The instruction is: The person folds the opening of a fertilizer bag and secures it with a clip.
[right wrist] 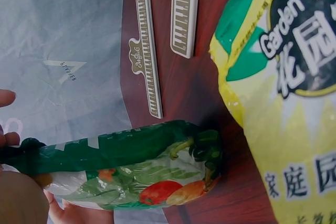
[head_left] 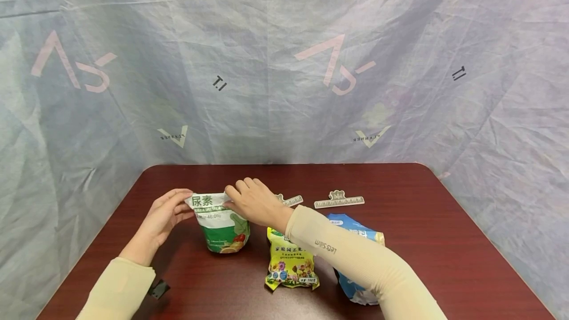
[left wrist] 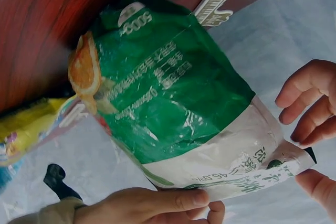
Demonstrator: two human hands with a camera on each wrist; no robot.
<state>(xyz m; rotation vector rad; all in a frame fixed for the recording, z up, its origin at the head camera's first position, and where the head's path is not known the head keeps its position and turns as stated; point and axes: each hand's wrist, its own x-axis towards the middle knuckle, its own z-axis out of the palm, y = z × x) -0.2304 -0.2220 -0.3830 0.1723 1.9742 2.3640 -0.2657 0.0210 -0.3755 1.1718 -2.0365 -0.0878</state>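
Observation:
A white and green bag of urea fertilizer (head_left: 222, 236) stands upright on the table, left of the middle, with vegetables printed on its front. My left hand (head_left: 165, 214) pinches the bag's top left corner between thumb and fingers. At the top right edge, my right hand (head_left: 255, 204) grips the bag; its thumb lies along the white upper part in the left wrist view. The right wrist view shows the green side of the bag (right wrist: 136, 150), its top narrowing to a fold between the right hand's fingers (right wrist: 6, 98) and thumb.
A yellow fertilizer bag (head_left: 291, 265) lies right of the urea bag. Beyond it is a blue bag (head_left: 355, 288), partly under the right forearm. Two piano-patterned clips (head_left: 339, 200) lie at the back. A small dark object (head_left: 158, 289) is by the left sleeve. Fabric hangs behind the table.

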